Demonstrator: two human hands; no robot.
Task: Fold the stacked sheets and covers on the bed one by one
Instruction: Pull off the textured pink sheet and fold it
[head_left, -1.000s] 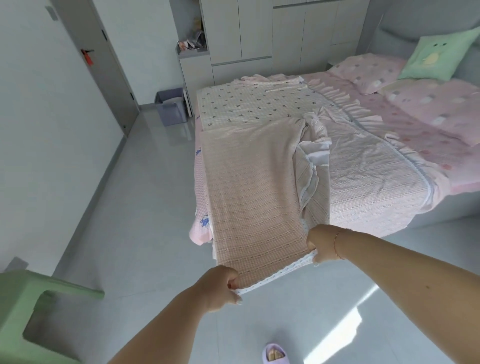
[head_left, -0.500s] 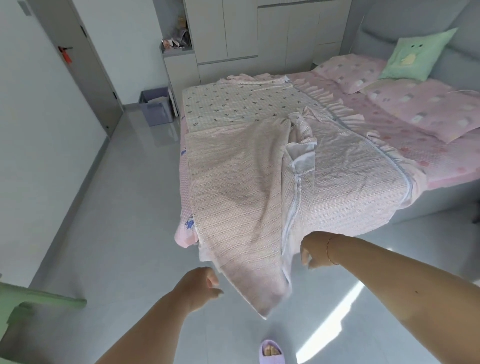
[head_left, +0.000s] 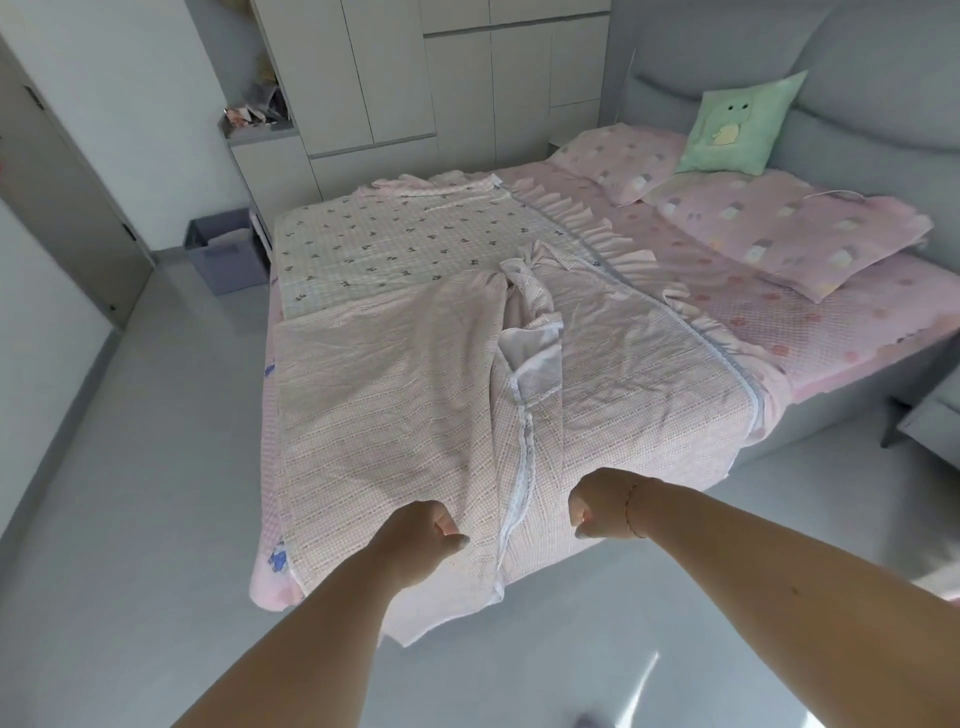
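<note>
A pink checked cover (head_left: 395, 415) with a white lace edge (head_left: 524, 452) lies doubled over across the foot of the bed, its lower end hanging over the edge. Under it lie a ruffled pink checked cover (head_left: 649, 374) and a flowered sheet (head_left: 395, 244). My left hand (head_left: 421, 540) hovers over the hanging end, fingers loosely curled, with no cloth showing in them. My right hand (head_left: 602, 514) is to the right of the lace edge, also loosely curled and holding nothing.
The bed (head_left: 831, 322) has a pink sheet, two pink pillows (head_left: 779, 228) and a green cushion (head_left: 743, 124) against a grey headboard. A grey bin (head_left: 223, 254) stands by the far corner, with wardrobes (head_left: 415, 78) behind. Grey floor surrounds the bed foot.
Both hands have let go of the cover's lace edge; the cover dropped and now hangs over the bed foot. My hands have moved forward to it.
</note>
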